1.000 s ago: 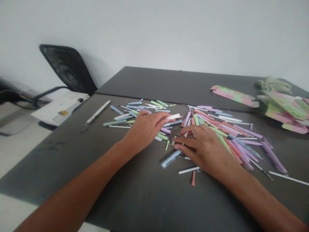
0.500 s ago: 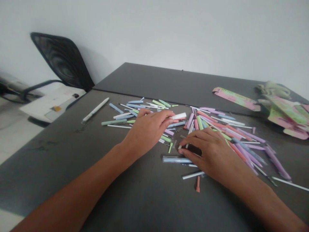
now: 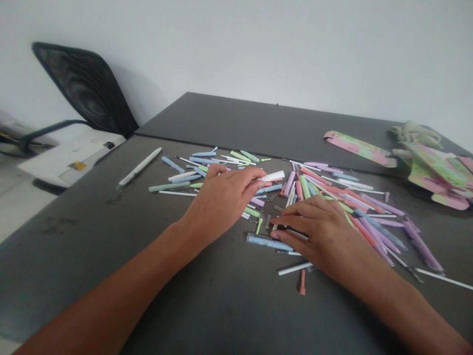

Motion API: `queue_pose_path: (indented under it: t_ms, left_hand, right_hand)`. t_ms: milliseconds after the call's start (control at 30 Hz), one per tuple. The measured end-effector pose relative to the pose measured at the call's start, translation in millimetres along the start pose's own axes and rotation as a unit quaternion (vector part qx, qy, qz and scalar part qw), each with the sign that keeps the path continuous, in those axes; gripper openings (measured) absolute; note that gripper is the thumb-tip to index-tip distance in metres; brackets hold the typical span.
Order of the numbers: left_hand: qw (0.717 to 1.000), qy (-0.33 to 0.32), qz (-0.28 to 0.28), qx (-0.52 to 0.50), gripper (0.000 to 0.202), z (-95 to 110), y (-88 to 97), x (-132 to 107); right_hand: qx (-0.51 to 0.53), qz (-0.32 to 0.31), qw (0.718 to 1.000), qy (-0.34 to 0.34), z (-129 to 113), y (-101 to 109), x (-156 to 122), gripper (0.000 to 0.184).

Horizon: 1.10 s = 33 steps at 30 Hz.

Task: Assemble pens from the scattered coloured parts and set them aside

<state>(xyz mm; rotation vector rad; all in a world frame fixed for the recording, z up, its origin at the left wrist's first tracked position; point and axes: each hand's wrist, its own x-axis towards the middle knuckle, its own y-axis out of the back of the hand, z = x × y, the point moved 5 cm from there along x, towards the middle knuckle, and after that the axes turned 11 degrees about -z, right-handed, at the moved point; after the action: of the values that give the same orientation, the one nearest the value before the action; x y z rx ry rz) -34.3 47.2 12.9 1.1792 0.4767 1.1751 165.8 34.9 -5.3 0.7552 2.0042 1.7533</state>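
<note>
Among scattered pastel pens — left hand, right hand

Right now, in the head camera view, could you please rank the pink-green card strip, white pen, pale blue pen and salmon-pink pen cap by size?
Largest to smallest:
1. The pink-green card strip
2. The white pen and the pale blue pen look about equal, so I won't rank them
3. The salmon-pink pen cap

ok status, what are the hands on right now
Left hand, fingertips at a white pen piece. Right hand over a black-and-white pen barrel, pale blue pen by its thumb. Loose pastel pen parts around both hands.
</note>
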Motion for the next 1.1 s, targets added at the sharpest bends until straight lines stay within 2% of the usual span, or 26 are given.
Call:
queue_pose_path:
  t_ms: [200,333,467,900,1100]
  left_hand:
    - [1.000,-0.001,0.008,0.005,0.025,1.7,-0.1,-0.7]
    - [1.000,0.010,0.009,0.010,0.025,0.6,1.0,-1.1]
    - [1.000,0.013,0.009,0.012,0.025,0.3,2.1,-1.5]
    - [1.000,0.006,0.005,-0.001,0.021,2.2,0.3,-0.7]
    - [0.999,0.020,0.011,-0.026,0.020,3.3,3.5,-1.5]
  right_hand:
    - [0.025,0.006,1.000,0.006,-2.3,2.4,-4.6,0.016]
    - [0.049,0.017,0.998,-0.024,-0.9,7.1,-5.4,0.019]
    - [0.017,0.038,0.998,-0.053,0.9,10.3,-3.6,0.026]
    - [-0.031,0.051,0.997,-0.041,-4.8,7.1,-1.7,0.011]
    - [0.027,0.066,0.996,-0.052,-4.7,6.7,-0.1,0.008]
